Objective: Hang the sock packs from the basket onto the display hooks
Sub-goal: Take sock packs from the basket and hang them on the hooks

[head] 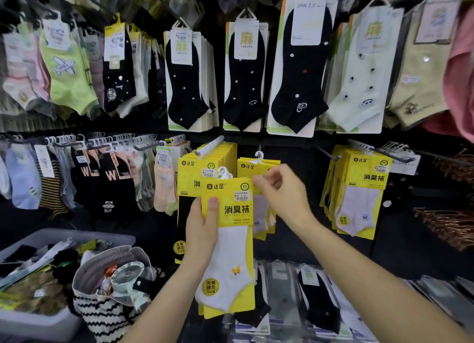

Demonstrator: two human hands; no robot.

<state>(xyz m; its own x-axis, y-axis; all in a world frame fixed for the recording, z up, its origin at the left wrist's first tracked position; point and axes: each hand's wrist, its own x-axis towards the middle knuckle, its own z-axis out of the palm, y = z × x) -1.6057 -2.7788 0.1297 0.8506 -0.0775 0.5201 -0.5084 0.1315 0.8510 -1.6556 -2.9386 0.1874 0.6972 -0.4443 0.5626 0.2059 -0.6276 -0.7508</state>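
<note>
Sock pack (228,240), a yellow card carrying a white ankle sock with a small yellow motif, is upright in front of the display wall, its white plastic hanger (224,173) free of any peg. The left hand (202,230) is clamped on it, thumb across the card's front and fingers behind. The right hand (282,189) is just beside and above, its curled fingers at the top of a short bunch of matching yellow hanging packs (247,166) on the middle peg. It is blurred, so I cannot tell whether it pinches them. At lower left sits a grey plastic basket (77,236) holding more packs, and touching it is a black-and-white zigzag fabric bag (102,314).
</note>
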